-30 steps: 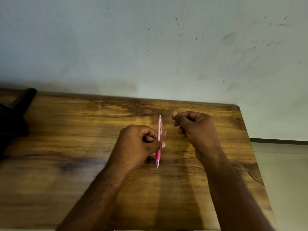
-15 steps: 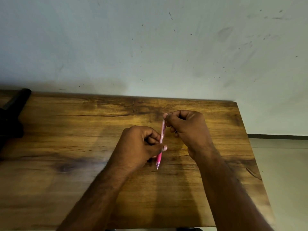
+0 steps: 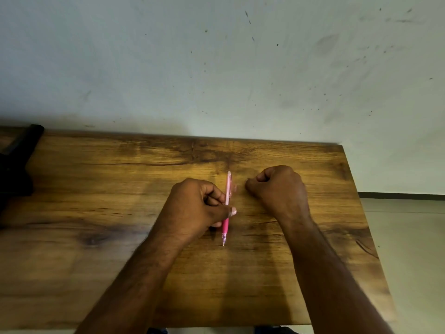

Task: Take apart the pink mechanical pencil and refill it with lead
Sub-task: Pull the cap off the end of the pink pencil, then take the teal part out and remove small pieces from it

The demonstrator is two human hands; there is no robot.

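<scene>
wooden table, unlabelled pink pencil

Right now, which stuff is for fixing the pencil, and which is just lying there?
For the job:
pencil, gripped by the left hand
right hand, curled beside it

Just there:
table
black thing at the table's far left edge

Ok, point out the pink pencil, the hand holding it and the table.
pink pencil (image 3: 228,186): head view, on the pale upper barrel.
left hand (image 3: 195,208): head view, on its back.
table (image 3: 96,201): head view, on bare wood at left.
</scene>
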